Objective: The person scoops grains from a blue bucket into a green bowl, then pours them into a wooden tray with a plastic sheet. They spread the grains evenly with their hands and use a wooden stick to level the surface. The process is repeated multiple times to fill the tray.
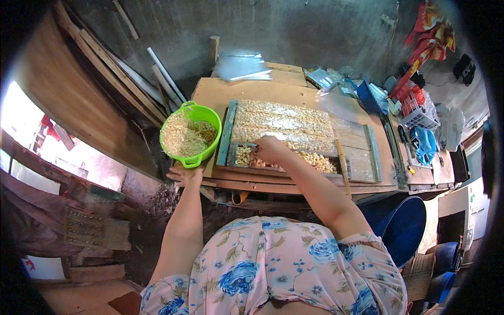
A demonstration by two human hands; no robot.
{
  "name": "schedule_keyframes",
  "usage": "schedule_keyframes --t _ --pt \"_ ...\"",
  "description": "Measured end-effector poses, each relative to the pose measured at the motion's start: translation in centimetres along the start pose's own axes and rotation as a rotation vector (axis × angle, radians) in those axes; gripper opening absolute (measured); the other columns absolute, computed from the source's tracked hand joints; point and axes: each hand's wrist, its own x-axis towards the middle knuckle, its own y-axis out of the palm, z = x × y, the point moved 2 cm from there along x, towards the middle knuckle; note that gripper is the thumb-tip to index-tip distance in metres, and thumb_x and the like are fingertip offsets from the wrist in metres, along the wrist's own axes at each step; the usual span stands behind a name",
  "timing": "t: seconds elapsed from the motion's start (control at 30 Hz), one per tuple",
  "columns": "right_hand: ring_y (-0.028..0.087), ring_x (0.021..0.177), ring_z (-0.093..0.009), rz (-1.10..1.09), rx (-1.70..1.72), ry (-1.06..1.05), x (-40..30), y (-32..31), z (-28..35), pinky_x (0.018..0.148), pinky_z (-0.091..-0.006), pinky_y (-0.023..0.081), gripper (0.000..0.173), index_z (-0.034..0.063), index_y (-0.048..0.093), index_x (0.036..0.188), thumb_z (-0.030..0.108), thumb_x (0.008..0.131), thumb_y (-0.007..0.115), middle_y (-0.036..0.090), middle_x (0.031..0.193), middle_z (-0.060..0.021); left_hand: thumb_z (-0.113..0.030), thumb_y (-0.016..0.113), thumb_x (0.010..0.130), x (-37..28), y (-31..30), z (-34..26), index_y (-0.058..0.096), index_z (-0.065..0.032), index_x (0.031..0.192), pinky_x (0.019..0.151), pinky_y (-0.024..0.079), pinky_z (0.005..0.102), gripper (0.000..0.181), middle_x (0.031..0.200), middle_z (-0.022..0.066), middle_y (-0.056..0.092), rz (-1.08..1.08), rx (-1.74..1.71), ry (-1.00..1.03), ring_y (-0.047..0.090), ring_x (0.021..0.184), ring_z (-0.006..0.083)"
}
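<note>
A bright green plastic colander (193, 162) holds a pale, crumbly puffed-grain mixture (181, 134), with darker clumps on its right side. Just below its near handle, my left hand (185, 175) is at the table corner, fingers spread, partly under the colander; whether it bears its weight is unclear. My right hand (271, 149) reaches into the near strip of a wooden frame mold (225, 138), its fingertips among loose, lumpy clumps (319, 161). What it grips is hidden. Behind it lies a flat, pressed slab (281, 122) of the mixture, marked by lengthwise lines.
A wooden stick (343, 167) crosses the mold's right part and juts past the table's (252, 185) near edge. Plastic sheets (242, 67) lie at the back. A white basket (419, 114) stands right, above a blue barrel (405, 232). Boards and pipes (167, 75) lean left.
</note>
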Motion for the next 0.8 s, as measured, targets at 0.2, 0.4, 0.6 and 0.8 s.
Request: schedule_keyframes --t 0.2,0.4,0.6,0.8 --pt "0.059 0.096 -0.036 -0.075 0.039 -0.154 3.7 3.2 0.4 0.082 -0.0428 0.049 0.038 0.0089 0.062 0.110 0.001 0.074 0.054 0.061 0.103 -0.0191 -0.067 0.060 0.069 2.9 1.4 1.8 0.002 -0.0132 0.146 0.108 0.005 0.0587 0.110 0.145 0.0230 -0.025 0.047 0.029 0.133 -0.027 0.132 0.0414" --pt "0.060 0.092 -0.034 -0.283 0.033 -0.384 4.7 3.6 1.0 0.082 -0.0398 0.049 0.034 0.0074 0.064 0.103 0.002 0.071 0.055 0.062 0.098 -0.0164 -0.067 0.058 0.071 2.0 0.5 0.3 0.009 -0.0225 0.145 0.106 0.006 0.0620 0.099 0.144 0.0232 -0.027 0.176 0.199 0.267 -0.029 0.129 0.0447" --pt "0.060 0.091 -0.034 -0.245 0.034 -0.343 4.7 3.8 0.8 0.081 -0.0399 0.050 0.025 0.0053 0.065 0.095 0.004 0.072 0.056 0.063 0.095 -0.0150 -0.066 0.056 0.073 1.1 -0.6 -0.2 0.016 -0.0319 0.144 0.105 0.006 0.0652 0.089 0.143 0.0235 -0.030 0.273 0.302 0.352 -0.031 0.127 0.0479" --pt "0.061 0.088 -0.036 -0.046 -0.319 -0.428 2.3 3.0 3.6 0.077 -0.0410 0.051 0.020 0.0037 0.065 0.090 0.004 0.073 0.056 0.062 0.093 -0.0167 -0.078 0.044 0.070 -1.5 -1.8 -0.2 0.016 -0.0175 0.146 0.101 -0.018 0.0612 0.101 0.148 0.0248 -0.013 0.133 0.365 0.241 -0.019 0.135 0.0406"
